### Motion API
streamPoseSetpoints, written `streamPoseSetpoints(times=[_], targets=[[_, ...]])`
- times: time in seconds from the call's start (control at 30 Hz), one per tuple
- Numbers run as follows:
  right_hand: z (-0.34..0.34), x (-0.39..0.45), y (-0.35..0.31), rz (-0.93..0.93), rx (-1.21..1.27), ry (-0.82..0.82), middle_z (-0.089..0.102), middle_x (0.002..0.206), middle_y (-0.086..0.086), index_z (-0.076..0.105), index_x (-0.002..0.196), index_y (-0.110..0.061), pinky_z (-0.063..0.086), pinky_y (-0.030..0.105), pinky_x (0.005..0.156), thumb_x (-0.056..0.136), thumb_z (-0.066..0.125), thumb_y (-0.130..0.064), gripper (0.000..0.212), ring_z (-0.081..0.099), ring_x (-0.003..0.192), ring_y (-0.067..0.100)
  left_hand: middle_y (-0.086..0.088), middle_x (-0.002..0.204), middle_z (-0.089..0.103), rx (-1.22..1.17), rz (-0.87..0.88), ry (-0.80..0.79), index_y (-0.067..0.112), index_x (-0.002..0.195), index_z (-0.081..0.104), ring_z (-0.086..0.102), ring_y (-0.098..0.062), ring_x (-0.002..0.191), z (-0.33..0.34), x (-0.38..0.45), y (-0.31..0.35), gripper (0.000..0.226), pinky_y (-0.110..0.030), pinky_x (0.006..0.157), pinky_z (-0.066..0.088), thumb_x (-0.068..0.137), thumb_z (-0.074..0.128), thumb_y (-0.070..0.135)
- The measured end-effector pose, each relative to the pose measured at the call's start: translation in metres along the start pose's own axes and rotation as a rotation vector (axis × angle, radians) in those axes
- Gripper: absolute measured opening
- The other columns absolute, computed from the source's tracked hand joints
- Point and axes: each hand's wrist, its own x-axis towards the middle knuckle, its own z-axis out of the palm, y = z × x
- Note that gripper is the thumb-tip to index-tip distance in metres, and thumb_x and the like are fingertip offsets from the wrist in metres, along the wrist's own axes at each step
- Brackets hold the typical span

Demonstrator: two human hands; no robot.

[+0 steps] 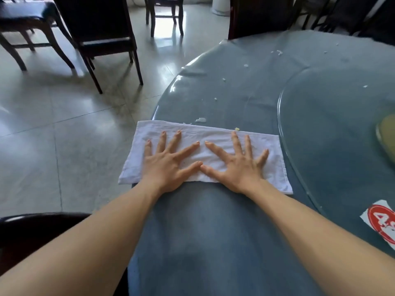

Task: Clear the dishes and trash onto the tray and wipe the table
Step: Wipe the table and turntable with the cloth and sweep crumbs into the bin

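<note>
Pressing white cloth (205, 154) flat under both hands, left hand (168, 165), right hand (237, 167), fingers spread

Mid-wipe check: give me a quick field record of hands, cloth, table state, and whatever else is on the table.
left hand: flat, fingers spread, pressing on cloth
right hand: flat, fingers spread, pressing on cloth
cloth: white, folded, its left end overhanging the table edge
table: blue, glossy cover
crumbs: white bits scattered beyond the cloth
glass turntable: right of cloth
red-and-white label: on the table's right side
</note>
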Motion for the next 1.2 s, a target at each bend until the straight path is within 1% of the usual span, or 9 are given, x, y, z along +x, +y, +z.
streamPoseSetpoints(times=[0.17, 0.33, 0.6, 0.73, 0.87, 1.1, 1.2], targets=[[-0.009, 0.044, -0.013, 0.070, 0.012, 0.014, -0.025, 0.171, -0.007, -0.010, 0.136, -0.084, -0.015, 0.082, 0.107, 0.063, 0.012, -0.108, 0.080, -0.027, 0.156, 0.031, 0.019, 0.166, -0.017, -0.002, 0.075, 0.005, 0.077, 0.140, -0.004, -0.018, -0.021, 0.155, -0.013, 0.054, -0.022, 0.064, -0.056, 0.122, -0.009, 0.080, 0.011, 0.092], [-0.016, 0.082, -0.022, 0.171, 0.061, 0.034, -0.025, 0.171, -0.007, -0.006, 0.137, -0.084, -0.015, 0.082, 0.107, 0.064, 0.016, -0.107, 0.080, -0.027, 0.156, 0.031, 0.018, 0.166, -0.016, 0.024, 0.178, 0.000, 0.076, 0.141, -0.003, -0.017, -0.020, 0.155, -0.022, 0.113, -0.039, 0.064, -0.056, 0.123, -0.009, 0.079, 0.008, 0.092], [-0.029, 0.134, -0.028, 0.305, 0.090, 0.019, -0.028, 0.170, -0.009, -0.009, 0.134, -0.086, -0.015, 0.081, 0.108, 0.065, 0.019, -0.107, 0.077, -0.030, 0.155, 0.030, 0.018, 0.167, -0.012, 0.009, 0.323, 0.009, 0.075, 0.142, -0.001, -0.015, -0.020, 0.156, -0.033, 0.190, -0.055, 0.063, -0.056, 0.123, -0.007, 0.082, 0.011, 0.090], [-0.037, 0.153, -0.035, 0.385, 0.112, 0.027, -0.029, 0.169, -0.010, -0.008, 0.133, -0.087, -0.015, 0.081, 0.109, 0.065, 0.018, -0.107, 0.076, -0.029, 0.155, 0.029, 0.017, 0.168, -0.011, -0.002, 0.404, 0.002, 0.075, 0.141, -0.002, -0.014, -0.021, 0.156, -0.042, 0.222, -0.060, 0.060, -0.055, 0.122, -0.008, 0.084, 0.012, 0.089], [-0.042, 0.178, -0.037, 0.457, 0.133, 0.045, -0.027, 0.170, -0.011, -0.008, 0.134, -0.087, -0.015, 0.081, 0.109, 0.064, 0.019, -0.107, 0.077, -0.028, 0.156, 0.028, 0.015, 0.168, -0.010, 0.016, 0.468, -0.003, 0.073, 0.144, -0.002, -0.013, -0.022, 0.156, -0.045, 0.259, -0.061, 0.061, -0.057, 0.122, -0.005, 0.086, 0.011, 0.086], [-0.047, 0.216, -0.028, 0.541, 0.167, 0.058, -0.027, 0.170, -0.010, -0.010, 0.135, -0.085, -0.015, 0.081, 0.108, 0.066, 0.019, -0.107, 0.078, -0.030, 0.155, 0.028, 0.014, 0.168, -0.011, 0.047, 0.568, -0.023, 0.071, 0.145, 0.002, -0.013, -0.024, 0.156, -0.051, 0.320, -0.055, 0.061, -0.057, 0.122, -0.006, 0.086, 0.011, 0.085], [-0.052, 0.232, -0.023, 0.566, 0.181, 0.063, -0.027, 0.170, -0.010, -0.010, 0.134, -0.086, -0.016, 0.081, 0.108, 0.065, 0.019, -0.107, 0.077, -0.029, 0.155, 0.028, 0.014, 0.169, -0.010, 0.050, 0.610, -0.029, 0.071, 0.145, 0.000, -0.014, -0.024, 0.156, -0.052, 0.344, -0.051, 0.062, -0.058, 0.121, -0.007, 0.085, 0.010, 0.086]])
